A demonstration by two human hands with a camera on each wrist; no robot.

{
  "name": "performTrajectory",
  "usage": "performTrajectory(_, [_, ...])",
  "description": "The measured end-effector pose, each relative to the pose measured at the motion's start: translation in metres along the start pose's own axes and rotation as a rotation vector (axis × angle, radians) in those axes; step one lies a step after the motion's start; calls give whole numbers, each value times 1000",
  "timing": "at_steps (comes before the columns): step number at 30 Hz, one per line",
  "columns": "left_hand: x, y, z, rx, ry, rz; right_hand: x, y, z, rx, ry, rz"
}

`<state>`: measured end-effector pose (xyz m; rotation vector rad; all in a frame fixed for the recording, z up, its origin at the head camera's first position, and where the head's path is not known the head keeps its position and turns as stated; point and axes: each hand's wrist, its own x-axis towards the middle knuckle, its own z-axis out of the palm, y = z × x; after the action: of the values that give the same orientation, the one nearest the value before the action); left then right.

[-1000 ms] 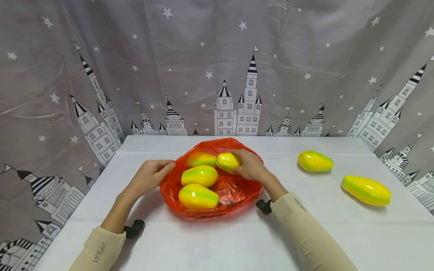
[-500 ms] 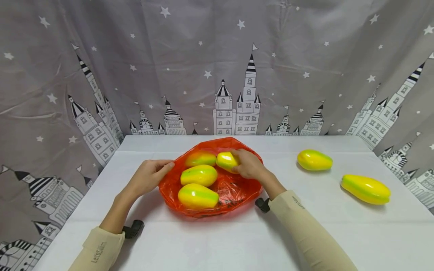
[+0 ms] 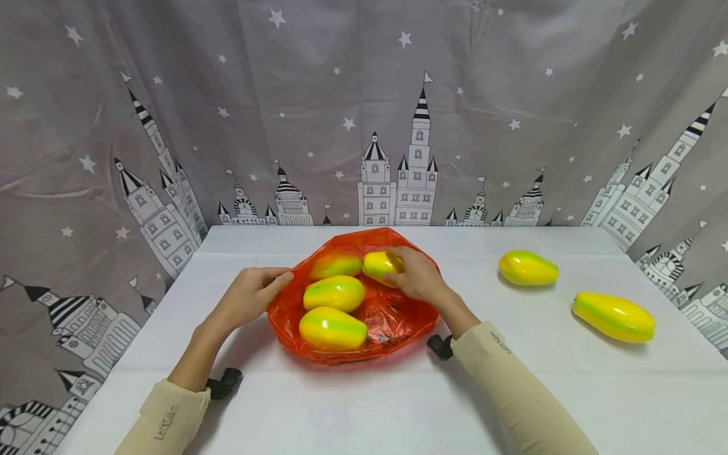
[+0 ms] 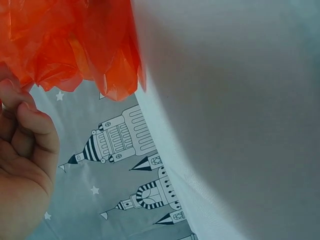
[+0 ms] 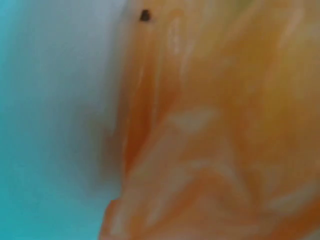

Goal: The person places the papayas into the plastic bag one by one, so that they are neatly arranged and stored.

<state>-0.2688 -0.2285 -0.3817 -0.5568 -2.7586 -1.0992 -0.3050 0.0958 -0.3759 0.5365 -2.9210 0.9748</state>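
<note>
A red plastic bag (image 3: 392,319) lies wide open at the middle of the table, with several yellow-green papayas inside. My left hand (image 3: 250,296) pinches its left rim between thumb and fingers; curled fingertips also show at the bag's edge in the left wrist view. Inside the bag, toward the back right, my right hand (image 3: 418,276) holds a papaya (image 3: 376,266), thumb on the near side and fingers over the top. Left of it lie a back papaya (image 3: 337,265), a middle papaya (image 3: 334,294) and a front papaya (image 3: 332,329). Bag film (image 5: 210,150) hides the right hand in the right wrist view.
Two more papayas lie on the white tabletop (image 3: 364,411) to the right: one farther papaya (image 3: 527,268) and one nearer papaya (image 3: 614,317). A grey curtain (image 3: 318,95) printed with castles and stars stands behind the table and along its sides.
The right thumb has shifted a little on the papaya and shows more plainly against it. The left hand, the bag and the other papayas stay about where they were.
</note>
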Motion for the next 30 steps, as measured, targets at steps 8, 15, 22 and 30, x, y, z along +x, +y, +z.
performTrajectory(8, [0, 2, -2, 8, 9, 1, -1, -6, -1, 29, 44, -34])
performTrajectory(15, [1, 1, -1, 11, 14, 11, -4, -6, -1, 83, 47, -19])
performTrajectory(22, [1, 1, -1, 9, 10, 2, -9, -3, -2, 104, 64, -57])
performTrajectory(30, [0, 0, 0, 8, 7, 0, -22, 0, -7, 163, 58, -99])
